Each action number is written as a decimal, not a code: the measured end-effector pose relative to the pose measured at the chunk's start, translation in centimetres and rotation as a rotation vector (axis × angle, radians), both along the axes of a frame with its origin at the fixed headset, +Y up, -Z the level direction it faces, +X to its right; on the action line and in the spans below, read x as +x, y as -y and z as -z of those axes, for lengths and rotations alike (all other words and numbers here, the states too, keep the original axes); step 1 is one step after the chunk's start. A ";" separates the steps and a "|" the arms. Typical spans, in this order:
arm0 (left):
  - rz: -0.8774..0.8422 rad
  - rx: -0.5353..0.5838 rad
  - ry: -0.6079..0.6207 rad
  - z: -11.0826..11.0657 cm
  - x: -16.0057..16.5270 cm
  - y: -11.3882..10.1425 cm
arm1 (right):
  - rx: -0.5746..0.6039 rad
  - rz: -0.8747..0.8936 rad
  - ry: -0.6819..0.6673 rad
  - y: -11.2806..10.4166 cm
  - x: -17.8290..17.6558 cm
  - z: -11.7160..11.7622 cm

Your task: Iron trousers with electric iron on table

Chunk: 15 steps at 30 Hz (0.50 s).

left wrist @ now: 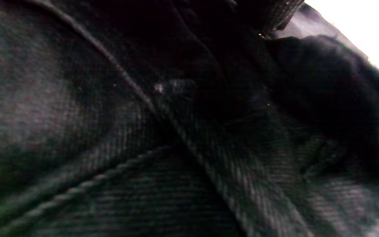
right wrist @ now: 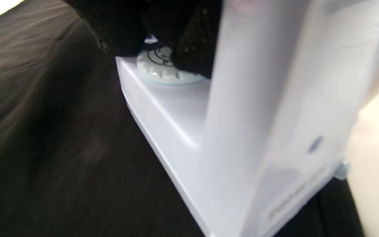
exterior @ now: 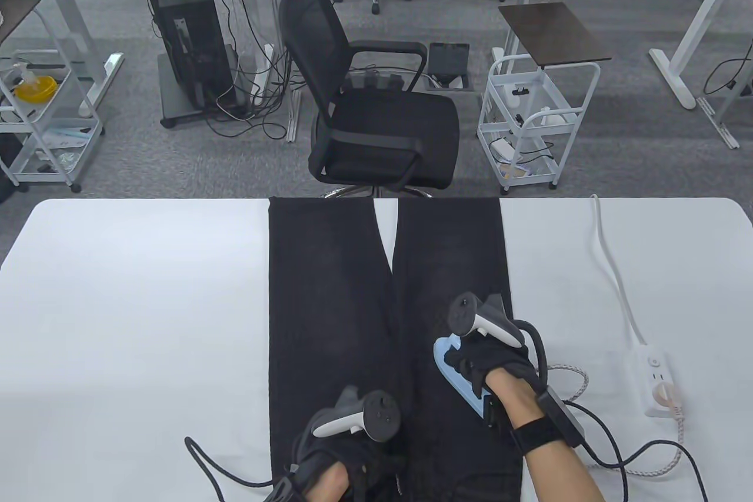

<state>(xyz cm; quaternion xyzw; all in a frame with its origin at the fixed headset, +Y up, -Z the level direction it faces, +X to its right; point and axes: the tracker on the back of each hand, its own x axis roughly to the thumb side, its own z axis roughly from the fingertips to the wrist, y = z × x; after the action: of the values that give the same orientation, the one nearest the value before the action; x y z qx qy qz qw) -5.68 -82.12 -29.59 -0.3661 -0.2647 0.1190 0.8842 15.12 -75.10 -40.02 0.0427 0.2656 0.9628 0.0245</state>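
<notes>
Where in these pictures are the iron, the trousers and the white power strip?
iron [exterior: 448, 352]: table view, light blue front end showing ahead of the gloved hand.
trousers [exterior: 329, 302]: table view, middle of the trouser leg on the view's left.
power strip [exterior: 654, 375]: table view, top face of its white body.

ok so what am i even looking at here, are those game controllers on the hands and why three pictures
These are a person's two hands in black sensor gloves. The controller-like things are trackers strapped to the back of each hand; the fingers stay free. The big picture looks down at a white table from above. The other two come from small cameras on the wrists, so they look close and tilted. Black trousers lie flat on the table, legs pointing away. The right hand grips a light blue electric iron resting on the right trouser leg; the right wrist view shows its body and dial close up. The left hand rests on the trousers near the waist. A white power strip lies to the right.
</notes>
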 end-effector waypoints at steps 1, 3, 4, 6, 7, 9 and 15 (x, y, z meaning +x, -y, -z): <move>-0.012 -0.003 -0.008 0.1 -0.2 0.0 | 0.015 0.001 -0.040 0.0 -0.2 -1.2; -0.020 -0.004 -0.012 0.1 -0.3 0.0 | 0.015 -0.027 -0.118 -0.2 -0.7 -3.5; -0.020 -0.005 -0.012 0.1 -0.3 0.0 | 0.019 -0.038 -0.139 -0.4 -0.8 -4.4; -0.012 -0.002 -0.010 0.2 -0.2 -0.1 | -0.018 0.027 -0.229 -0.3 -1.1 -6.7; -0.011 -0.001 -0.011 0.2 -0.2 -0.1 | -0.016 0.031 -0.249 -0.2 -1.3 -7.4; -0.013 0.003 -0.013 0.4 -0.2 -0.3 | 0.019 0.009 -0.308 0.0 -1.5 -9.3; -0.026 -0.009 -0.007 0.4 -0.3 -0.3 | 0.102 -0.042 -0.345 -0.1 -1.7 -11.2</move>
<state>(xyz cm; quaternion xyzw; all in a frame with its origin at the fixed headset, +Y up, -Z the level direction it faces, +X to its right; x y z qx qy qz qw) -5.95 -81.84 -29.98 -0.3662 -0.2658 0.1326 0.8818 13.39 -75.03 -28.85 0.2029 0.2173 0.9538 -0.0438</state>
